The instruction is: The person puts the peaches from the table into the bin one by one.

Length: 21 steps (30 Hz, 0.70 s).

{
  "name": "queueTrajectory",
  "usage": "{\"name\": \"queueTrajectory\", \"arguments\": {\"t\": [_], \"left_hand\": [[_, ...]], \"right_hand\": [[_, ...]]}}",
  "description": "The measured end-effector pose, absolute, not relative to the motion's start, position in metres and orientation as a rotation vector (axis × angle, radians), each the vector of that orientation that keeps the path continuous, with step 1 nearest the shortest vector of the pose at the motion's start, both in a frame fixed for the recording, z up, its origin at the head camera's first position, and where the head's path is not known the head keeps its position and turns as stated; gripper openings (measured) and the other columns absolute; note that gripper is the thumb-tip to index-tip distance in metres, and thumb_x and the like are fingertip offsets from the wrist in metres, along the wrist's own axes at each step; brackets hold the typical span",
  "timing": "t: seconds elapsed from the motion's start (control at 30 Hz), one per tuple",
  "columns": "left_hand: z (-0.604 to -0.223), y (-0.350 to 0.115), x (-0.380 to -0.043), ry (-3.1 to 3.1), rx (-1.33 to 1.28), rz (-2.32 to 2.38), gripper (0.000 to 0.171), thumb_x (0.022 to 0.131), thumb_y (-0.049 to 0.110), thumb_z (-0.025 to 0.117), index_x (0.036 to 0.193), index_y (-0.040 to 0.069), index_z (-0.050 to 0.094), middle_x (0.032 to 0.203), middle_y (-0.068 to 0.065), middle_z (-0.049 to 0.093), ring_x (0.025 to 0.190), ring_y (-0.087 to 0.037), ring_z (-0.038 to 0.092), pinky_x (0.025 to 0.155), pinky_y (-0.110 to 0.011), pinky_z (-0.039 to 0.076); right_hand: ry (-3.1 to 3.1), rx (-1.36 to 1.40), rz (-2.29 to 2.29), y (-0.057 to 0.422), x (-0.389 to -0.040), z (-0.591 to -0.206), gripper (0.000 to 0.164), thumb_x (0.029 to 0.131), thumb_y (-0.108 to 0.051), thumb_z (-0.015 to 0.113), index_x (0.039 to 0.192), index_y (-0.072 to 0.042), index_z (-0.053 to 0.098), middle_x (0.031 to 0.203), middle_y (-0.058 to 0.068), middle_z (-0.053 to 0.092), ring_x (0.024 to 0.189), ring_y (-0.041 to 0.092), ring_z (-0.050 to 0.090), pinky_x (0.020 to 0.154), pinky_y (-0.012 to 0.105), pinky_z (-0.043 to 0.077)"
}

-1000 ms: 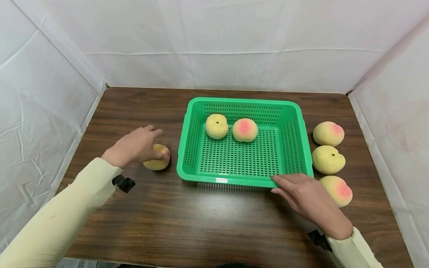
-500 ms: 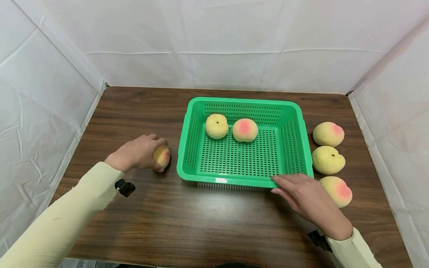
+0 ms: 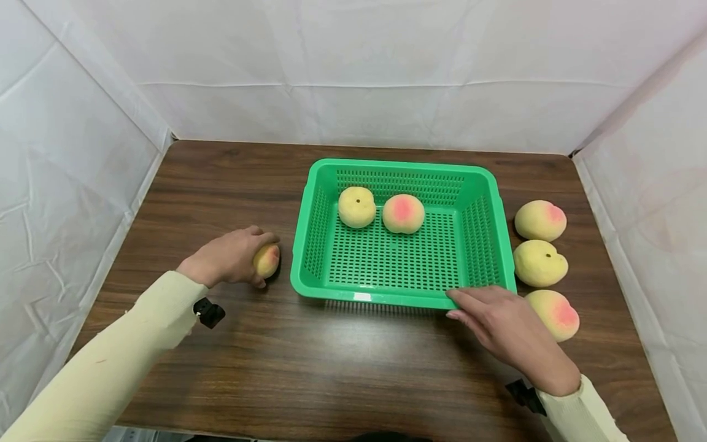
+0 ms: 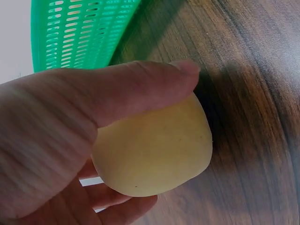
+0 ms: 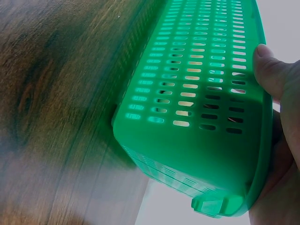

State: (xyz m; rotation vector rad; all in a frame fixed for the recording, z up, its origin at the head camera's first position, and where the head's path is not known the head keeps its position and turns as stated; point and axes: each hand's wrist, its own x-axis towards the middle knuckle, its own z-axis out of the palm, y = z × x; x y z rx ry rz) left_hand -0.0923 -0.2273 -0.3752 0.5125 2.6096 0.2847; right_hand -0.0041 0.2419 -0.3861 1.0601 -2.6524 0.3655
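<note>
On the left of the table, my left hand [image 3: 229, 256] grips a yellow peach with a pink blush [image 3: 267, 260]. In the left wrist view the thumb [image 4: 150, 89] lies across the peach [image 4: 154, 150] and fingertips show along its other side. My right hand [image 3: 505, 325] holds the near right corner of a green plastic basket [image 3: 375, 297], thumb on the outer side of the rim and fingers over it. Inside the basket sit a yellow peach [image 3: 356, 207] and a pink-topped peach [image 3: 403, 213], side by side towards the back.
Right of the basket, three peaches stand in a column: a far one [image 3: 540, 220], a middle one [image 3: 540, 263] and a near one [image 3: 553, 315] close to my right hand. The brown wooden table [image 3: 309, 368] is bounded by white sheeting [image 3: 375, 110] at the back and sides.
My left hand has come down around the peach on the left, with thumb and fingers closing on it. The right hand and the basket stay in place.
</note>
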Motion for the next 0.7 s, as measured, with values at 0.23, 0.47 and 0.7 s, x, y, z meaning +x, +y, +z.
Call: {"name": "queueTrajectory", "arguments": {"t": [0.23,0.47,0.7], "left_hand": [[-0.3752,-0.2291,-0.0934,2.616,0.501,0.306,0.08,0.073,0.026,0.093,0.143,0.009,0.058,0.131,-0.016,0.063,0.098,-0.027,0.065,0.083,-0.048,0.057],[-0.3757,-0.2314,-0.0944,2.623,0.501,0.3,0.081,0.073,0.026,0.092,0.143,0.007,0.057,0.131,-0.017,0.063,0.096,-0.027,0.065,0.083,-0.048,0.057],[-0.3763,-0.2305,-0.0944,2.618,0.511,0.286,0.076,0.074,0.026,0.091,0.14,0.008,0.058,0.126,-0.016,0.064,0.09,-0.025,0.064,0.078,-0.045,0.056]], "right_hand": [[-2.651,1.066,0.368,0.2414,-0.0041,-0.3865,0.057,0.111,-0.052,0.034,0.117,-0.013,0.074,0.106,-0.001,0.078,0.089,0.021,0.074,0.075,0.042,0.06],[-2.656,1.062,0.366,0.2418,-0.004,-0.3855,0.057,0.111,-0.052,0.034,0.118,-0.013,0.075,0.106,0.0,0.079,0.089,0.021,0.075,0.075,0.042,0.06],[-2.634,1.07,0.372,0.2415,-0.0047,-0.3859,0.059,0.111,-0.052,0.032,0.116,-0.011,0.074,0.105,0.001,0.079,0.088,0.022,0.075,0.074,0.042,0.06]]}}
